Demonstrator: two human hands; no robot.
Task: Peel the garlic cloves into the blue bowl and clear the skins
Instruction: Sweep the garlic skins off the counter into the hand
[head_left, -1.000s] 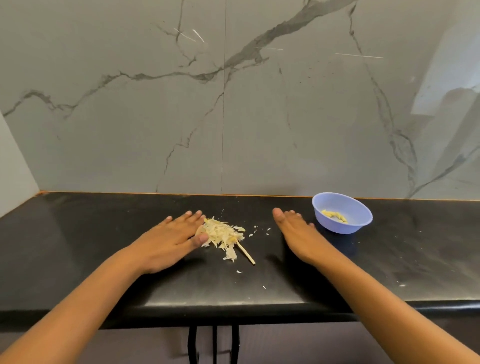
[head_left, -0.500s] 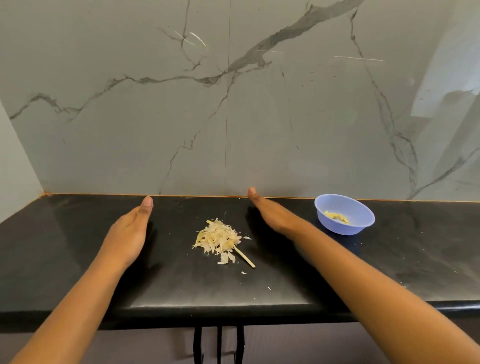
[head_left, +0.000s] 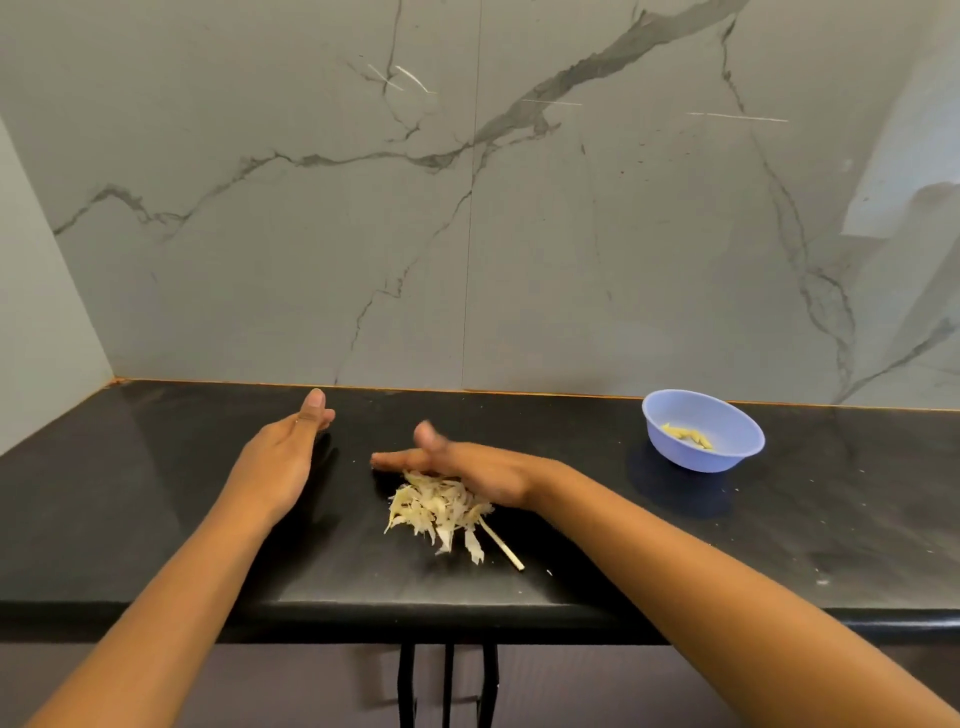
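A heap of pale garlic skins (head_left: 441, 512) lies on the black counter (head_left: 156, 519), with a thin dry stalk (head_left: 501, 545) sticking out toward the front. My right hand (head_left: 467, 467) stands on its edge just behind the heap, fingers straight and pointing left, touching the skins. My left hand (head_left: 283, 462) stands on its edge to the left of the heap, fingers straight, apart from the skins. The blue bowl (head_left: 727, 452) sits at the right near the wall and holds peeled cloves (head_left: 685, 435).
A marble-patterned wall (head_left: 467, 234) rises right behind the counter. The counter's front edge (head_left: 467, 613) runs below the heap. Small skin crumbs (head_left: 549, 572) dot the counter near the front. Dark metal legs (head_left: 447, 686) show under the counter.
Both hands lifted from beside the heap and spread toward the wall. My right hand has now swept left and forward behind the skins, pushing the heap nearer the front edge. My left hand stays out left.
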